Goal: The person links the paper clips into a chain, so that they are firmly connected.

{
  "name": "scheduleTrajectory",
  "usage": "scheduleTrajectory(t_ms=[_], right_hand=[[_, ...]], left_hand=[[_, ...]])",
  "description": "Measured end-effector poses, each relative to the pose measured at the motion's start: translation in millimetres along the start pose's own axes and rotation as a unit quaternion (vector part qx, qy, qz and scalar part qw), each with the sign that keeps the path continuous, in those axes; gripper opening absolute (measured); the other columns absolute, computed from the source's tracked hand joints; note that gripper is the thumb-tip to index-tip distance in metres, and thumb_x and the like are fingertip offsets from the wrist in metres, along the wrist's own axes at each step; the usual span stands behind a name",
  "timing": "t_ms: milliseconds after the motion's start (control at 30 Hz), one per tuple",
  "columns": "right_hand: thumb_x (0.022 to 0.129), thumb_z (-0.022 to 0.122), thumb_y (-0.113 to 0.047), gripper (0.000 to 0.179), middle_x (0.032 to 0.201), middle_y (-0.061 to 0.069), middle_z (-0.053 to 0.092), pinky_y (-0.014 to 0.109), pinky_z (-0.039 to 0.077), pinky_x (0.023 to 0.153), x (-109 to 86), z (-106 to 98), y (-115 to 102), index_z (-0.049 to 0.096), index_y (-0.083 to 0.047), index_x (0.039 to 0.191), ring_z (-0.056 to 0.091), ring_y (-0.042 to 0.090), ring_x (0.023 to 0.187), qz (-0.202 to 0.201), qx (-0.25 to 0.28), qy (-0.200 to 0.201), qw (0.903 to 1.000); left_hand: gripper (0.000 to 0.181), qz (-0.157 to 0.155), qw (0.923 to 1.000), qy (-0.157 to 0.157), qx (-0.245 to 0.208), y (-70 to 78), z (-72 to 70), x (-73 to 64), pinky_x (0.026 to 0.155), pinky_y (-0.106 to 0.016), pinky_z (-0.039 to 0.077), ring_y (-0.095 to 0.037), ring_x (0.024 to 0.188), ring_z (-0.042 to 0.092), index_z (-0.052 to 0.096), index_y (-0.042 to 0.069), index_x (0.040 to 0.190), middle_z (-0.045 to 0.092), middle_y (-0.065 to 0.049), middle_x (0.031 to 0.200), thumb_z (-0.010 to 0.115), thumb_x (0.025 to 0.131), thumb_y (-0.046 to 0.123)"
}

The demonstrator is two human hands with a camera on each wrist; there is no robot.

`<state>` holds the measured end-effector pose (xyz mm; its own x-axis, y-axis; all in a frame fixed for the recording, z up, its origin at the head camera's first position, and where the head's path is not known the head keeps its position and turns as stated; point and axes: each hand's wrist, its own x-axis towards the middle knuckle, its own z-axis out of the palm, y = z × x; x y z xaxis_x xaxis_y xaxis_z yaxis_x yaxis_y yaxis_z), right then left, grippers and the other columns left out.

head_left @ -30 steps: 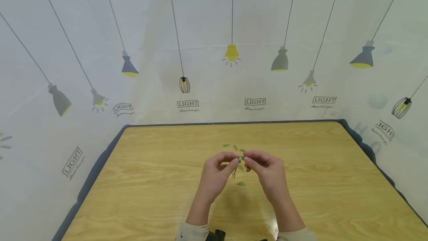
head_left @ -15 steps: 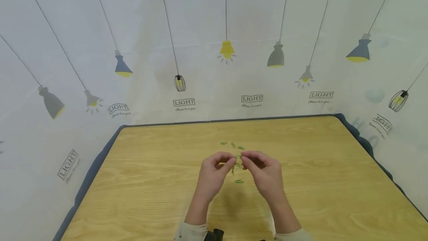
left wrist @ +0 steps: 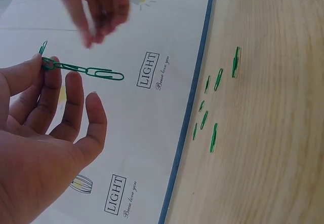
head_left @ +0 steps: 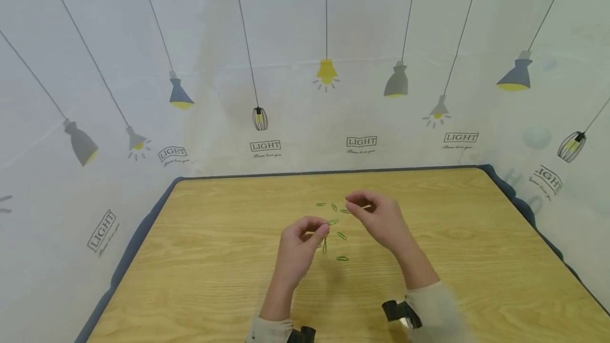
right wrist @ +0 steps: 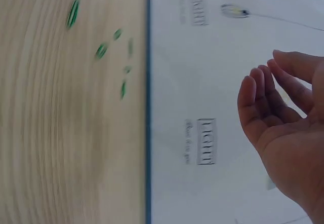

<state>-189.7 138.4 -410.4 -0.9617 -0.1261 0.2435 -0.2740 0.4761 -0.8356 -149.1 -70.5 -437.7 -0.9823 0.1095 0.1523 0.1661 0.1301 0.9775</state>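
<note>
Between thumb and index finger my left hand (head_left: 297,250) pinches a small chain of green paper clips (left wrist: 104,74). Part of the chain dangles below the fingertips, while one clip (head_left: 333,222) juts out from them toward the right. My right hand (head_left: 381,218) is apart from the chain, farther back and to the right, near a loose paper clip (head_left: 344,211). In the right wrist view its fingers (right wrist: 247,89) are loosely curved, with nothing held.
Several loose green paper clips lie scattered on the wooden table (head_left: 214,258), among them one clip (head_left: 341,235) beyond another (head_left: 342,259). A dark blue edge borders the table, and a pale lamp-patterned sheet (head_left: 305,120) stands behind it.
My right hand has let go of the paper clip at the left fingertips and moved back and to the right. The left hand keeps the chain and has shifted slightly left.
</note>
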Motion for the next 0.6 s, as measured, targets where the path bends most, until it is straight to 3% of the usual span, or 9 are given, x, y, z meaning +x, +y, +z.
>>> scheduleTrajectory(t_ms=[100,233,400,600], right_hand=[[0.107,0.066,-0.021,0.026,0.116,0.015,0.075,0.038,0.062,0.086,29.7,-3,18,0.073,-0.004,0.126,0.071,0.031,0.105,0.024,-0.034,-0.035,0.9985],[0.108,0.064,-0.018,0.031,0.122,0.020,0.070,0.041,0.062,0.084,58.1,8,50,0.066,-0.001,0.134,0.069,0.035,0.108,0.078,-0.026,-0.078,0.9935],[0.108,0.064,-0.018,0.035,0.124,0.021,0.067,0.036,0.056,0.083,69.4,28,88,0.061,-0.001,0.138,0.065,0.029,0.105,0.133,-0.053,-0.119,0.9826],[0.107,0.064,-0.019,0.034,0.133,0.026,0.064,0.053,0.051,0.107,72.2,40,104,0.063,0.001,0.135,0.062,0.038,0.120,0.131,-0.050,-0.132,0.9812]], left_hand=[[0.021,-0.005,1.0000,0.004,-0.008,-0.7,-3.4,1.3,0.093,-0.028,0.059,-0.017,0.103,0.071,0.076,0.007,0.112,0.076,-0.013,0.113,0.071,0.105,0.026],[0.020,-0.013,0.9997,0.005,-0.019,-1.3,-5.2,2.2,0.093,-0.031,0.060,-0.022,0.105,0.072,0.077,0.007,0.112,0.076,-0.011,0.111,0.072,0.104,0.025],[0.019,-0.014,0.9996,0.001,-0.025,-2.6,-4.7,2.2,0.093,-0.030,0.060,-0.029,0.107,0.073,0.077,0.007,0.111,0.076,-0.010,0.111,0.071,0.104,0.024],[0.018,-0.015,0.9995,0.005,-0.026,-4.3,-4.7,0.7,0.092,-0.026,0.059,-0.018,0.103,0.071,0.076,0.005,0.111,0.076,-0.011,0.111,0.071,0.104,0.021]])
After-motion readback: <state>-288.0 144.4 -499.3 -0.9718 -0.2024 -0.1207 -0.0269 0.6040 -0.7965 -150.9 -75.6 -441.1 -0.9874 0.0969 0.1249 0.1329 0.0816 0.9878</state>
